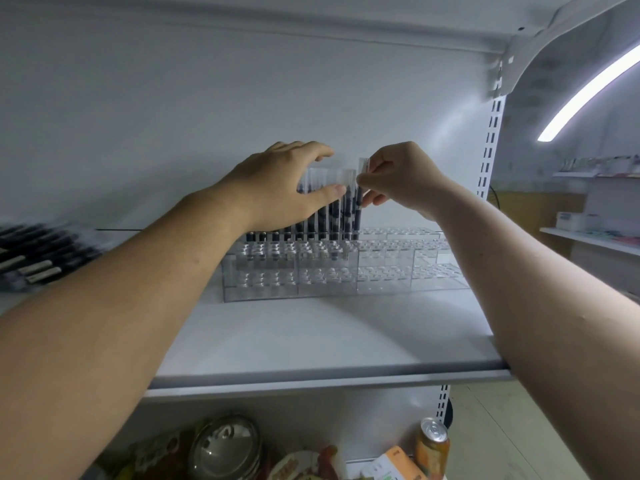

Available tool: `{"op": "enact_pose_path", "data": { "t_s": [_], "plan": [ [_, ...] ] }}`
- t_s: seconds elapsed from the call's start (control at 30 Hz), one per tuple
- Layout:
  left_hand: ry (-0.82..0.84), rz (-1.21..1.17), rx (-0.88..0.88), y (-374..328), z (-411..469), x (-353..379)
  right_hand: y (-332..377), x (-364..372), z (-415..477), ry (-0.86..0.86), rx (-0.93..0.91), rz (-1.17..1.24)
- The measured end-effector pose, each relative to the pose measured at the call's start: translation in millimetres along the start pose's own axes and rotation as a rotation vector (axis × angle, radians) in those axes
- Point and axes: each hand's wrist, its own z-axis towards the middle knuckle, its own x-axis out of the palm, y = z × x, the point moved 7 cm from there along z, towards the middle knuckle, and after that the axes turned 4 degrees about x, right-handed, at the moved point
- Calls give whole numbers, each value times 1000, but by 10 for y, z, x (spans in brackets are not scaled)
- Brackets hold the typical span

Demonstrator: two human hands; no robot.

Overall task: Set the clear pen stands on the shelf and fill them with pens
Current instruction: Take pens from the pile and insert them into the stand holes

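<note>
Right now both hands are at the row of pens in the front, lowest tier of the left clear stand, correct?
Not quite. The head view shows the left hand and right hand at the row of pens in the back, highest tier of the left clear stand.

White metal shop shelving under a strip light.

A white back panel [173, 116] rises behind the white shelf [311, 341], whose pale front edge runs across the view. A slotted white upright [490, 147] stands at the right end, and another slotted post [444, 398] shows below the shelf. Overhead to the right, a long strip light [588, 88] glows white against the curved ceiling, casting a bright patch on the panel. Farther right stand other white shelves [588, 237] with small blurred goods before a yellowish wall [540, 206]. The floor [491, 438] below is pale and tiled.
</note>
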Motion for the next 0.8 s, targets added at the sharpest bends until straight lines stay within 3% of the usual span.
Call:
{"op": "enact_pose_path", "data": {
  "t_s": [0.3, 0.53, 0.8],
  "plan": [
    [-10, -1, 4, 28, 11, 7, -77, 122, -2, 134, 44, -84],
    [-17, 7, 10, 34, 11, -3, -44, 27, -19, 120, -10, -137],
    [-62, -9, -6, 102, 17, -66, 65, -187, 65, -119, -172, -98]
  ]
}}
